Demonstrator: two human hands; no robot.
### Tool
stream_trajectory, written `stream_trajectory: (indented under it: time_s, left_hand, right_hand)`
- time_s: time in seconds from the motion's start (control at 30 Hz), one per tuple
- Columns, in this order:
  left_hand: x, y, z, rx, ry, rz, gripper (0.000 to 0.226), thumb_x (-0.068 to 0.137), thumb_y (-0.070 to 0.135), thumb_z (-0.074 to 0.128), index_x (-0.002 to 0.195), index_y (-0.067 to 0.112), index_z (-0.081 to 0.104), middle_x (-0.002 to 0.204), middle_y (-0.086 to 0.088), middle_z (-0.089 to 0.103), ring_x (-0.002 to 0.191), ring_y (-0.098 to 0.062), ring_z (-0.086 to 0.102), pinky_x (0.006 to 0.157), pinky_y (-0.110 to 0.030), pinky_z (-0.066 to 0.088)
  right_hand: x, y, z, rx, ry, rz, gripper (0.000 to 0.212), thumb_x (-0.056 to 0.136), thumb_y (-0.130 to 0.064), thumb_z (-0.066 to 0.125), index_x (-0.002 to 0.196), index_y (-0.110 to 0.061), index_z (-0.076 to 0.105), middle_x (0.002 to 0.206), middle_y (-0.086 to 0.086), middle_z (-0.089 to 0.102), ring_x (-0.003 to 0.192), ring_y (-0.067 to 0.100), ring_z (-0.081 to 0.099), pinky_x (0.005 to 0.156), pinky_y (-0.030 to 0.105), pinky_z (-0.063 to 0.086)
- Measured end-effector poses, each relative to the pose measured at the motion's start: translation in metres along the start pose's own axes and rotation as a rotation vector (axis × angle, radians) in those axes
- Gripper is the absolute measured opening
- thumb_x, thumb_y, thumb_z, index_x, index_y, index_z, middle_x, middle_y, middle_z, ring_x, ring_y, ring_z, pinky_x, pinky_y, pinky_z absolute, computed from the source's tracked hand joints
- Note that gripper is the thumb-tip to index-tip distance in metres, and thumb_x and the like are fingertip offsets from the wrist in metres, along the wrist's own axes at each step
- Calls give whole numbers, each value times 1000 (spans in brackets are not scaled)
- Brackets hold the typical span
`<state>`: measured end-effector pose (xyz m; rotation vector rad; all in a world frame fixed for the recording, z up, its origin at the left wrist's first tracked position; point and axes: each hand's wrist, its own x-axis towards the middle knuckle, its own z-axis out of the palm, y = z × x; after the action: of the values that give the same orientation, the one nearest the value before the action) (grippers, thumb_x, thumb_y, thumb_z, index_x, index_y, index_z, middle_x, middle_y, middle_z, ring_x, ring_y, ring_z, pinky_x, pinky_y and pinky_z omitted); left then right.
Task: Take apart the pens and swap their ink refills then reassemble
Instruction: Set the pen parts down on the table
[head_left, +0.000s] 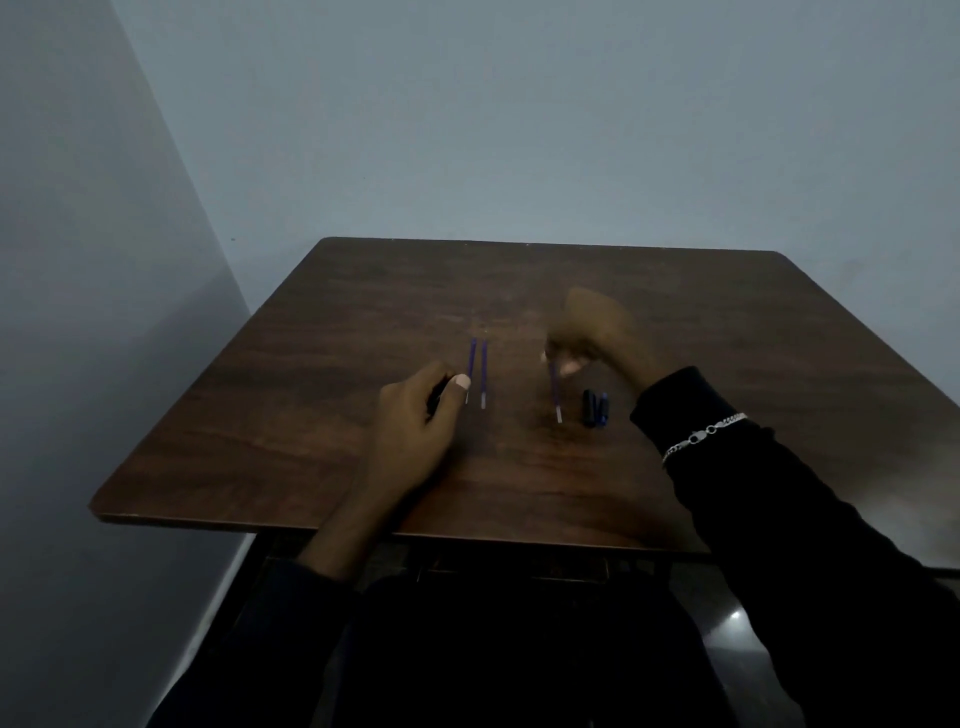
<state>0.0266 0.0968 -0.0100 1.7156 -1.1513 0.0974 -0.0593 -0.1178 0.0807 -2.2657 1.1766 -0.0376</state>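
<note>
Two thin blue ink refills (483, 371) lie side by side near the middle of the brown wooden table (311, 415). My left hand (415, 421) rests just left of them, curled around a dark pen part that is mostly hidden. My right hand (587, 338) is blurred and pinches the top of a third blue refill (556, 397), whose lower end touches or hovers close to the table. A dark pen cap (595, 409) with a blue clip lies just right of that refill.
The table stands against a pale wall, with a second wall close on the left. A silver bracelet (701, 436) sits over my right sleeve. The table's near edge runs just in front of my forearms.
</note>
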Motion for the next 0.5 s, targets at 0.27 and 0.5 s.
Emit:
stream_trajectory:
  time_s: [0.27,0.5]
  left_hand:
    - [-2,8,-2,11,-11,6,37,107,20,58,74,4,52,62,-10,51,57,-21,52,56,-37,38]
    - [-2,7,-2,15,-34,-8,34,107,22,56,76,8,57,64,-8,55,59,-20,55,57,-40,42]
  right_hand:
    - [6,-13,15,-64,-53,153,27,96,-1,64,121,6,62,121,18,71,96,23,74,97,38,59]
    - [4,-17,32,-111,8,104,26,97,-6,57,72,-7,53,98,10,60,75,22,58,74,32,49]
